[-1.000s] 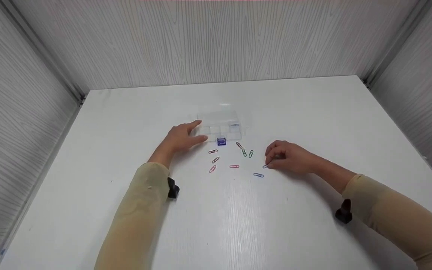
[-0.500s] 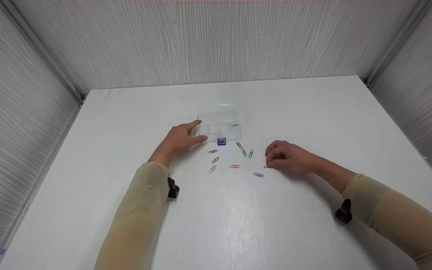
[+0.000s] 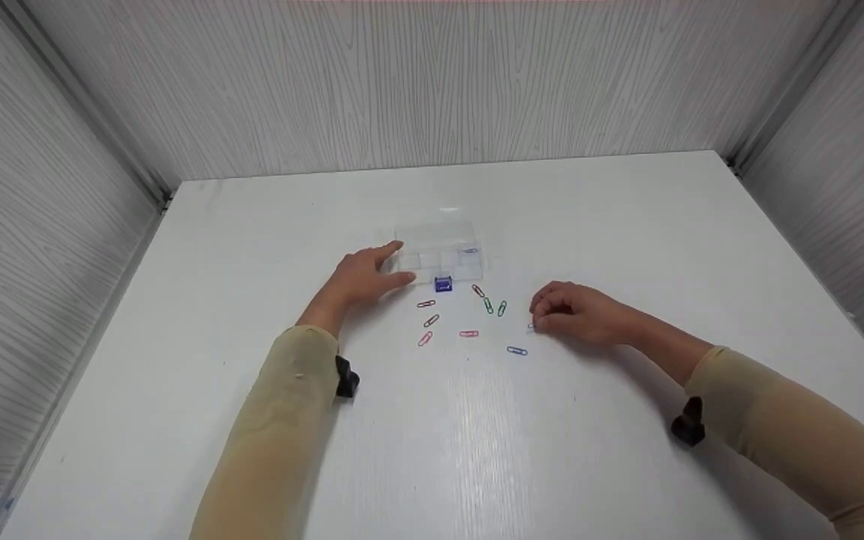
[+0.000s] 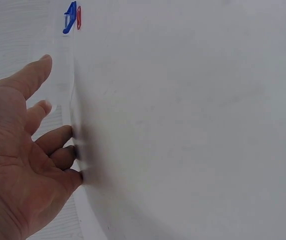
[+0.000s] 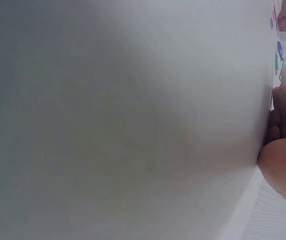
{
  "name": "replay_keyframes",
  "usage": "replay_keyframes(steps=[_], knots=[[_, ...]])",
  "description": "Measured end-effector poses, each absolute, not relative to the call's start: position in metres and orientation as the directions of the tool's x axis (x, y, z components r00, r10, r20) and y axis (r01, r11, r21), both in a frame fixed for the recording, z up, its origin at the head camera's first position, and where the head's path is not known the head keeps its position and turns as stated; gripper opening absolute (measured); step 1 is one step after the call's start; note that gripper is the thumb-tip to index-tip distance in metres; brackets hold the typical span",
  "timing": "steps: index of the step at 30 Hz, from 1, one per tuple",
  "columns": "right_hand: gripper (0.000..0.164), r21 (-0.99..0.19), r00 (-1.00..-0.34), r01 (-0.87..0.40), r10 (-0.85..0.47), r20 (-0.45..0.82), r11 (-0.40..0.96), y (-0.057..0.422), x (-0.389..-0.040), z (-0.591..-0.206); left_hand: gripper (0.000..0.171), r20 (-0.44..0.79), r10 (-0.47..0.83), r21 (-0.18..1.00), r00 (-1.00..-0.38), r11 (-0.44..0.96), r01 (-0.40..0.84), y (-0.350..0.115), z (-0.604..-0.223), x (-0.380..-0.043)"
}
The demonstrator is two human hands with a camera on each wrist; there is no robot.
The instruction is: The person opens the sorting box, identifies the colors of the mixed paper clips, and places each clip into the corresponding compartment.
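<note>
**Right hand pinching blue clip**

Your right hand (image 3: 578,313) has thumb and finger closed on a blue paper clip (image 3: 531,328), right of the loose clips (image 3: 469,334). Your left hand (image 3: 364,274), thumb and index spread, is at the clear box's (image 3: 430,260) left end, beyond them.

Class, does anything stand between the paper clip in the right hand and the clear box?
Nothing tall stands between the blue paper clip in the right hand and the clear box. Two green paper clips and a dark reddish clip lie flat on the table between; a lifted clip could probably clear them.
</note>
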State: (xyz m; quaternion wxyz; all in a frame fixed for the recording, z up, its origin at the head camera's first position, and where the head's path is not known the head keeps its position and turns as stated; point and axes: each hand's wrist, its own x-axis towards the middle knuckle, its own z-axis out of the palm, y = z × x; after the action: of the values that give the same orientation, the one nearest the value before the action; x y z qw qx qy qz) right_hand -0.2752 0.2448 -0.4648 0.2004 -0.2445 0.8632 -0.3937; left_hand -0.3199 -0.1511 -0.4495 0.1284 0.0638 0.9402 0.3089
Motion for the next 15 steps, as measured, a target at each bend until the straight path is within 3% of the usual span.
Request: replay_keyframes(steps=[15], knots=[[0.009, -0.788, -0.849, -0.163, -0.491, -0.195, 0.594, 0.2427, -0.2746, -0.4576, 0.079, -0.193, 0.215, 0.600, -0.957, 0.798, 0.058, -0.1511, -0.4495, -0.3185]])
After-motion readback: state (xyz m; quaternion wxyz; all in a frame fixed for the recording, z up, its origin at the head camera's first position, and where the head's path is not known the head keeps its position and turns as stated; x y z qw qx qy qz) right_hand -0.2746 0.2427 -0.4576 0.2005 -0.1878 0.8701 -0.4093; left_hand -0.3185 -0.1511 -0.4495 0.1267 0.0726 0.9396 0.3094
